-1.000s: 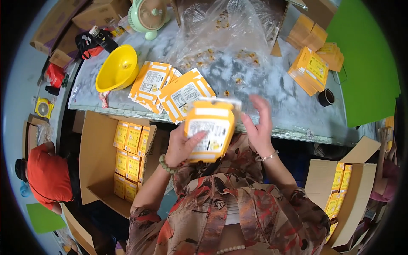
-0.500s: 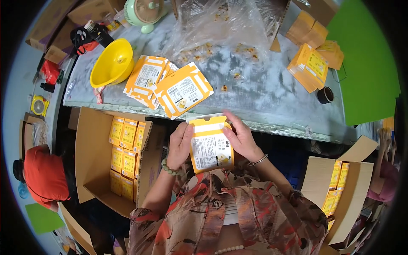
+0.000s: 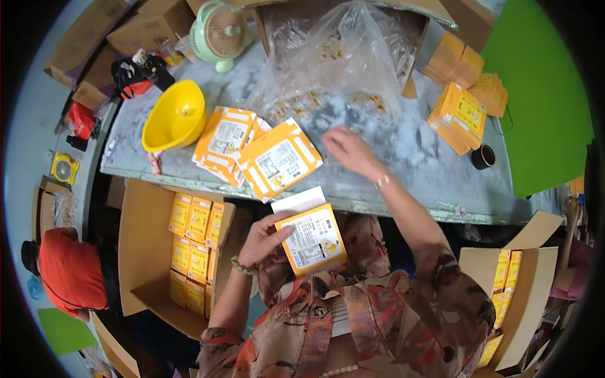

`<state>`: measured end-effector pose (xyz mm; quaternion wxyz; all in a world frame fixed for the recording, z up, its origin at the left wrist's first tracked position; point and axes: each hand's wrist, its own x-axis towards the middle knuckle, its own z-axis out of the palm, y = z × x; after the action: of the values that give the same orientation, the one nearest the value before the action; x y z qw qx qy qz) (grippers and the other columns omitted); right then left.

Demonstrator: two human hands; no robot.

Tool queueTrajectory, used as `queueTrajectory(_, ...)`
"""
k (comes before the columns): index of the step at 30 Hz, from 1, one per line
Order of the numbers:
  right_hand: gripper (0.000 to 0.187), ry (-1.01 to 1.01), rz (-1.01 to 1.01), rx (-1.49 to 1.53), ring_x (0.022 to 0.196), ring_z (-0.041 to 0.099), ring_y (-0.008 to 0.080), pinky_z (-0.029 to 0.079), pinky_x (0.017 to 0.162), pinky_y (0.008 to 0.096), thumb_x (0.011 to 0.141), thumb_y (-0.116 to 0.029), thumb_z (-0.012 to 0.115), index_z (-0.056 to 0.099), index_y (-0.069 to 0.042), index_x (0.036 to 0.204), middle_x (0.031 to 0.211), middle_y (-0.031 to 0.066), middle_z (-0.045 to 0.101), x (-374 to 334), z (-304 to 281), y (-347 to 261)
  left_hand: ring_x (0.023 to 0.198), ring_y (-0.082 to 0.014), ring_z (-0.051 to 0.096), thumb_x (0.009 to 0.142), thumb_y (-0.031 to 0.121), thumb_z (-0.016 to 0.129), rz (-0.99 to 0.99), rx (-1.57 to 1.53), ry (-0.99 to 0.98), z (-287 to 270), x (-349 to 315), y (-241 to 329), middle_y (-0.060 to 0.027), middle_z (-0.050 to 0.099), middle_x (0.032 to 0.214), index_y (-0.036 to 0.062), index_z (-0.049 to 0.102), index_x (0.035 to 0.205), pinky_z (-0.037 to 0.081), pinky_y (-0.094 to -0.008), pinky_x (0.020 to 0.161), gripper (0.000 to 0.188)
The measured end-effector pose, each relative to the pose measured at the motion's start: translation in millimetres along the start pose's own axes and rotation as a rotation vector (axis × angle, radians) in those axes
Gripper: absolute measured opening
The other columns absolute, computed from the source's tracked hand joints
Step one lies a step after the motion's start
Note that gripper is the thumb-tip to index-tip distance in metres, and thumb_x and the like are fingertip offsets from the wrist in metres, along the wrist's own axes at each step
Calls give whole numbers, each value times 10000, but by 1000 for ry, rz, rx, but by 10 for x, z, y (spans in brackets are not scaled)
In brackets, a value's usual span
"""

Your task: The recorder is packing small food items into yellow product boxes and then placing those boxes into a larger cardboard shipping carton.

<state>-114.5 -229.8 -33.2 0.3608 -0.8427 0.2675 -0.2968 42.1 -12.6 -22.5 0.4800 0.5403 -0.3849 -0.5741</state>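
Observation:
My left hand (image 3: 265,240) grips a yellow-and-white folding carton (image 3: 312,239) by its left side, in front of my body. The carton's white top flap (image 3: 299,201) stands up. My right hand (image 3: 346,150) is over the table, to the right of the flat cartons, its fingers curled together. Whatever lies under or between those fingers is hidden. Beside it rests a flat orange-and-white carton (image 3: 280,160), overlapping a stack of flat cartons (image 3: 224,135). Beyond my hand, clear plastic sheeting (image 3: 334,69) covers small packets (image 3: 368,101) with orange-brown contents.
A yellow bowl (image 3: 173,116) and a green fan (image 3: 220,34) stand at the left. Carton stacks (image 3: 459,116) and a dark cup (image 3: 483,157) sit at the right. Open cardboard boxes (image 3: 148,220) (image 3: 526,302) with filled yellow cartons flank me. A person in red (image 3: 72,274) is far left.
My right hand has let go of the carton and moved forward over the table, where two small packets lay. My left hand keeps the carton, now tilted. The view has shifted slightly.

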Motion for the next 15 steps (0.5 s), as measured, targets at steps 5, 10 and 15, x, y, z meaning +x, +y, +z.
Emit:
queueTrajectory(5,229,-87,-114,-517,939,447,279,357,789,374,734,-236,472,577,-116,899,966,108,493,1069,572,551,811,-136,547,756,80,553,0,-305,168,16,346,-197,-61,558,938,11,496,1045,479,-271,670,302)
queueTrajectory(10,310,-165,67,-723,1043,366,285,291,818,461,721,-383,466,566,-174,927,1108,54,430,1203,654,309,765,-134,556,772,95,535,71,-321,260,89,646,-378,-56,560,900,17,497,1034,498,-287,637,276)
queueTrajectory(15,294,-310,312,-554,1046,382,201,289,834,421,718,-378,493,539,-127,864,1048,42,467,661,34,661,721,-174,576,791,115,506,123,-358,367,-97,807,-395,-93,557,897,8,464,1045,523,-305,537,279)
